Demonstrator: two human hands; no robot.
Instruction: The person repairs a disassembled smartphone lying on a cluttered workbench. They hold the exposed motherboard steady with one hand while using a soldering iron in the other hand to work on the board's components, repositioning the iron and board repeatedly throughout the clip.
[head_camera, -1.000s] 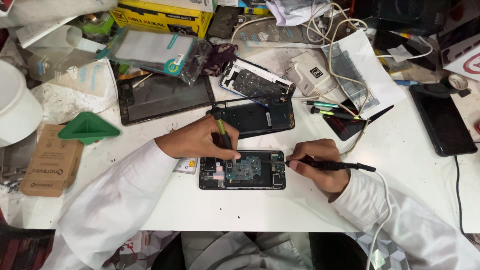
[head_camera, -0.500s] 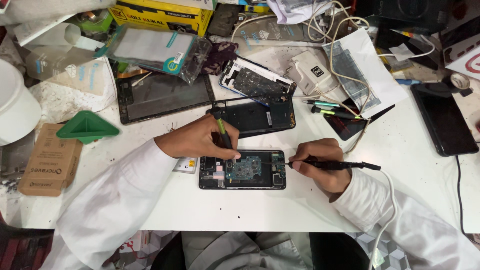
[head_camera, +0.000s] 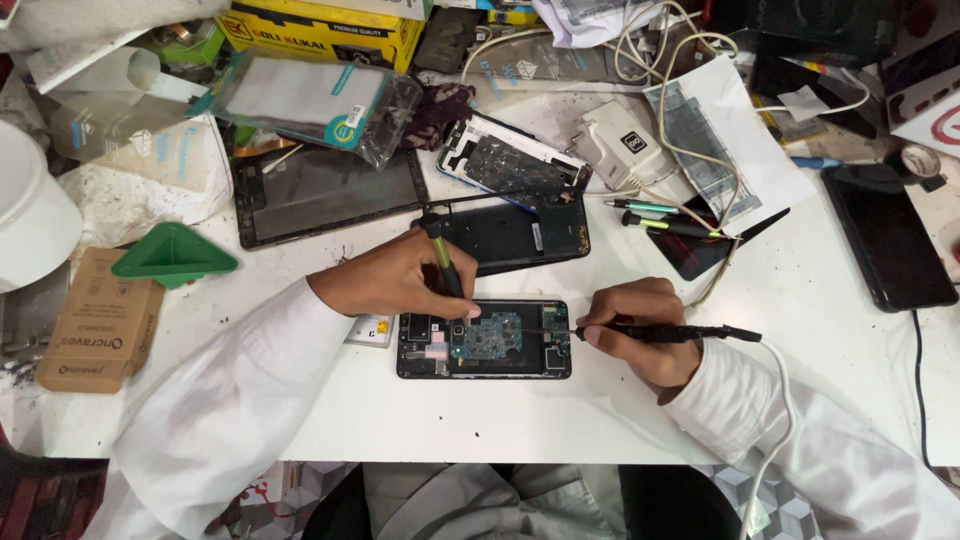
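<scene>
From the head view, the left hand (head_camera: 395, 278) is clamped on a green tool (head_camera: 443, 255), tip down on the opened phone (head_camera: 484, 339); the right hand (head_camera: 635, 325) pinches a corded iron (head_camera: 665, 333), its tip over the board; the phone lies flat on the table (head_camera: 500, 420), between both grips; best done, I'd judge, with wrists braced and light touches.

The opened phone (head_camera: 484, 339) lies flat on the table (head_camera: 600, 420), near its front edge, between both hands. Left hand (head_camera: 395, 278) sits at its upper left corner, a screwdriver (head_camera: 441, 254) in the fingers; right hand (head_camera: 637, 328) is at its right end, with a corded tool (head_camera: 660, 333) pointing in over the board. Just behind lies a back cover (head_camera: 515, 236), a tablet (head_camera: 325, 193) further left.
</scene>
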